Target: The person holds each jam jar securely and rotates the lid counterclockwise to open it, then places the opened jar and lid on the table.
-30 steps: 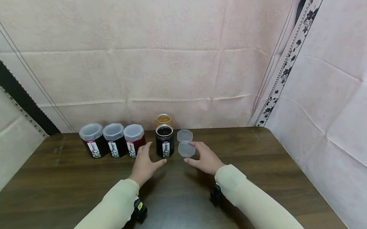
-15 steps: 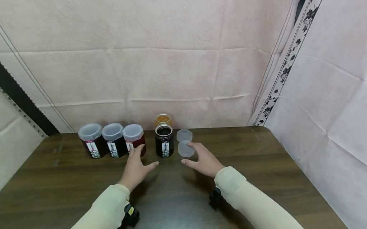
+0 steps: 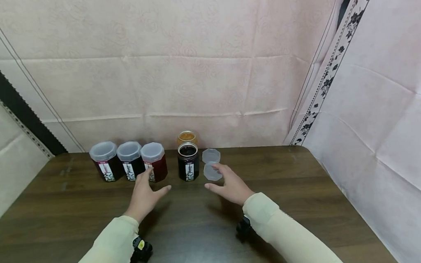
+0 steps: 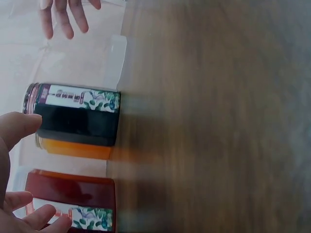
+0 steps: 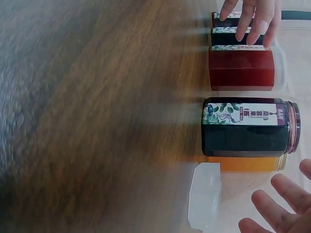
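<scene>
My left hand [image 3: 142, 198], thumb and fingers spread apart, hovers in front of the red jar [image 3: 156, 164], which wears a translucent plastic cap. Nothing is in its grasp. My right hand [image 3: 233, 184] is likewise spread and holds nothing; its fingertips overlap the nearer loose translucent cap [image 3: 211, 172]. Between the hands stands an upright dark jar [image 3: 189, 166] with a white floral label and no plastic cap. Behind it is an amber jar [image 3: 186, 136], mostly hidden. In the left wrist view the dark jar [image 4: 77, 116] appears just beyond my thumb.
Two more dark jars with translucent caps, the far-left jar [image 3: 106, 162] and its neighbour [image 3: 131, 161], stand left of the red one. A second loose cap [image 3: 211, 155] lies behind the first. Pale patterned cloth [image 3: 199, 78] hangs behind the wooden table [image 3: 200, 239].
My left hand has drawn away from the dark jar, moving left and slightly toward me, to before the red jar. My right hand has shifted only slightly left. The jars stay in place.
</scene>
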### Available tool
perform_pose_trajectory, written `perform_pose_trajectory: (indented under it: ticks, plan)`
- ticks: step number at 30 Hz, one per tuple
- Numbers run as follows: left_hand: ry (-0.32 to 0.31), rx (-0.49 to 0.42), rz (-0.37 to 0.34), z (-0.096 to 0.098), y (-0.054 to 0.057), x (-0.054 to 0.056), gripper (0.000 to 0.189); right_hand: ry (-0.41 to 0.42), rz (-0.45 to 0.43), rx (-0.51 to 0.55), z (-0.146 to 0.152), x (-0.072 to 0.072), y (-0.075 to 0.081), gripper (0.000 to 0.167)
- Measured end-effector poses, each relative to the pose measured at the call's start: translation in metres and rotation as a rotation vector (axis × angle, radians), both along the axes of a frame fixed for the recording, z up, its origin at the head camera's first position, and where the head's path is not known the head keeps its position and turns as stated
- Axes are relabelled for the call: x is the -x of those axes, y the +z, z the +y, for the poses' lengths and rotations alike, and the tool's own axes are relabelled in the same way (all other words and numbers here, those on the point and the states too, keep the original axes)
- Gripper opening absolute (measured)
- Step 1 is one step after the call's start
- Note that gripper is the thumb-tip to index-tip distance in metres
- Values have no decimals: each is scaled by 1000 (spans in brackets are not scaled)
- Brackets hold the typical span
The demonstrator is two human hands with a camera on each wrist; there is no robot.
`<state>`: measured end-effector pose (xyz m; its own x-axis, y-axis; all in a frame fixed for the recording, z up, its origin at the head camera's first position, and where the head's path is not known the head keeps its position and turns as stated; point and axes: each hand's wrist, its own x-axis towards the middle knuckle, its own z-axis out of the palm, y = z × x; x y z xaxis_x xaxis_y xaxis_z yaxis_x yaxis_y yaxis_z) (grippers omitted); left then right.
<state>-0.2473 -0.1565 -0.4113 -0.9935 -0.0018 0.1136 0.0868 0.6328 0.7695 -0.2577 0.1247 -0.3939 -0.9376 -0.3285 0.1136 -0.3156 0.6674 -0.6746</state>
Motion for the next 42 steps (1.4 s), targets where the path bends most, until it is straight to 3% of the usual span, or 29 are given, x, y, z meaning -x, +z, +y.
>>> perform_pose_trajectory:
  ticks: [20,30,42]
  plan:
    - [88,-19,-11,-40,-2,-4,88,20,-13,25,-9,-2,-2,72]
    - [120,-26,14,-52,-2,-6,88,22,-40,23,-10,-5,-1,72]
    - [204,-41,43,-70,-6,-4,85,46,-30,21,-10,-4,-4,73]
